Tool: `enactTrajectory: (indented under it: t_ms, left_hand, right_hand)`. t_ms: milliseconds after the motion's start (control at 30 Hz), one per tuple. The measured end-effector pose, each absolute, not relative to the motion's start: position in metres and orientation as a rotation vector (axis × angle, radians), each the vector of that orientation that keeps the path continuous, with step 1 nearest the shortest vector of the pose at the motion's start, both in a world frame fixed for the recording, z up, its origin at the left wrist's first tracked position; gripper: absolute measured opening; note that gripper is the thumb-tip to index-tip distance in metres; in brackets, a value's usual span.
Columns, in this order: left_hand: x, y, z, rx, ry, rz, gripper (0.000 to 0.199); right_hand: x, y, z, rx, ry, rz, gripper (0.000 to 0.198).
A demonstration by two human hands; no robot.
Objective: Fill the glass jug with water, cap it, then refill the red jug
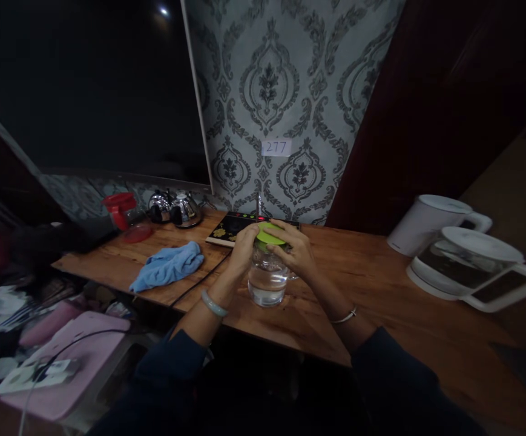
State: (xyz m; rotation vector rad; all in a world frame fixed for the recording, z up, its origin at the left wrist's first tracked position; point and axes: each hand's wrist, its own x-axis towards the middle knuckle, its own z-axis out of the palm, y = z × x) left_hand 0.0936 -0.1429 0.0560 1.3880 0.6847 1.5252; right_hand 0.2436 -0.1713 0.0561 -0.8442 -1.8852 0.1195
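A clear pitcher (pixel 268 287) with water in it stands upright near the table's front edge. On its top sits a bright green lid (pixel 270 232). My left hand (pixel 245 245) wraps the upper left side of the pitcher, its fingertips up at the lid's rim. From the right, my right hand (pixel 298 247) grips the lid, with fingers bent over its top and edge. Part of the pitcher's neck is hidden behind both hands. Just behind them lies a dark induction cooktop (pixel 230 227) with a small red light showing.
A blue cloth (pixel 169 265) and a black cord (pixel 199 282) lie to the left. Farther left stand shiny metal teapots (pixel 185 210) and a red-lidded jug (pixel 136 229). Two white-handled kettles occupy the right: a white kettle (pixel 419 224) and a glass kettle (pixel 453 265). A pink stool (pixel 85 357) holds a power strip.
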Motion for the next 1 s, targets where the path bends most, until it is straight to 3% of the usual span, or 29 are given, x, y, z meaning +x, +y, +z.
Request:
enactTrajectory:
  t_ms: [367,1000]
  left_hand:
    - [0.087,-0.146,0.062,1.257,0.542,1.391,0.019]
    - [0.089,-0.139,0.055,1.295,0.584,1.429,0.023]
  right_hand:
    - [0.254,-0.163,0.058,-0.728,-1.948,0.15,0.039]
    - [0.243,-0.169,0.052,-0.74,-1.861,0.088,0.037]
